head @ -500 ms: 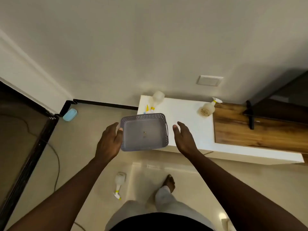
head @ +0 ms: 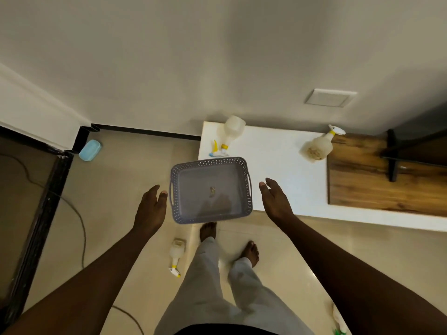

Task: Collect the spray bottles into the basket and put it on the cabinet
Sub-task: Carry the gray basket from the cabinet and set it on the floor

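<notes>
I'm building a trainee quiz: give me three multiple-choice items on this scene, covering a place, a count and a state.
1. The basket sits: A on the floor; B in a hand; C on the cabinet corner.
2. Spray bottles on the cabinet: A one; B two; C four.
3. The left hand and right hand are: A open beside the basket; B gripping it; C holding bottles.
Answers: C, it rests on the white top; B, one bottle behind the basket, another bottle by the wood panel; A, fingers straight, curled round nothing.
</notes>
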`<action>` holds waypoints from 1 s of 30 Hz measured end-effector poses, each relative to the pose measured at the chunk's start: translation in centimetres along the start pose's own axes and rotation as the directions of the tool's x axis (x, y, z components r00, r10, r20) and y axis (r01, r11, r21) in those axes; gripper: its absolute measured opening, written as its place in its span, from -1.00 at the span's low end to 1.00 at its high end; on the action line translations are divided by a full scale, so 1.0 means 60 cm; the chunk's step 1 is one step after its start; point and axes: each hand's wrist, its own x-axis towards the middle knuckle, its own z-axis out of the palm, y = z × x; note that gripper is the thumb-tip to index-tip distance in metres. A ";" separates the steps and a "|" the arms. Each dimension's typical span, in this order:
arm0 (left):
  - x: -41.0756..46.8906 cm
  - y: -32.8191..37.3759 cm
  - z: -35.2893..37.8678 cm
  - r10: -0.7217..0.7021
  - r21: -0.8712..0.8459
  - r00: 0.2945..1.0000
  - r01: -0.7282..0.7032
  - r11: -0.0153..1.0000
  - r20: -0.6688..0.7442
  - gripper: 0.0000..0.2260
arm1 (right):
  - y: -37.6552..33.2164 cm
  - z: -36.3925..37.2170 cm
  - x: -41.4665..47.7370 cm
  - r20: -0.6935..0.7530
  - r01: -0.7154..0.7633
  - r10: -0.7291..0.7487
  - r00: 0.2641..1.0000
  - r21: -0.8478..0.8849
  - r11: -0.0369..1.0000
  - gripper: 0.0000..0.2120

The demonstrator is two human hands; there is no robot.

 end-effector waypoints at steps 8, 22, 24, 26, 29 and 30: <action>0.141 -0.018 0.045 -0.257 -0.203 0.955 0.284 0.937 0.146 -0.52 | 0.023 0.073 0.123 0.040 -0.150 0.150 0.988 0.004 0.989 -0.40; 0.204 -0.045 0.086 -0.460 -0.402 0.779 0.618 0.675 0.425 -0.69 | 0.038 0.144 0.188 0.060 -0.338 0.333 0.941 0.226 0.914 -0.70; 0.205 -0.046 0.079 -0.446 -0.406 0.780 0.614 0.677 0.439 -0.77 | 0.038 0.142 0.177 0.042 -0.352 0.354 0.934 0.256 0.900 -0.71; 0.202 -0.038 0.072 -0.416 -0.411 0.791 0.596 0.690 0.449 -0.83 | 0.038 0.137 0.158 0.024 -0.355 0.366 0.930 0.308 0.882 -0.77; 0.187 -0.012 0.058 -0.366 -0.428 0.840 0.525 0.735 0.401 -0.76 | 0.041 0.127 0.123 -0.002 -0.350 0.375 0.927 0.358 0.866 -0.77; 0.182 -0.002 0.054 -0.346 -0.425 0.856 0.496 0.757 0.383 -0.75 | 0.043 0.121 0.108 -0.012 -0.348 0.380 0.925 0.376 0.859 -0.76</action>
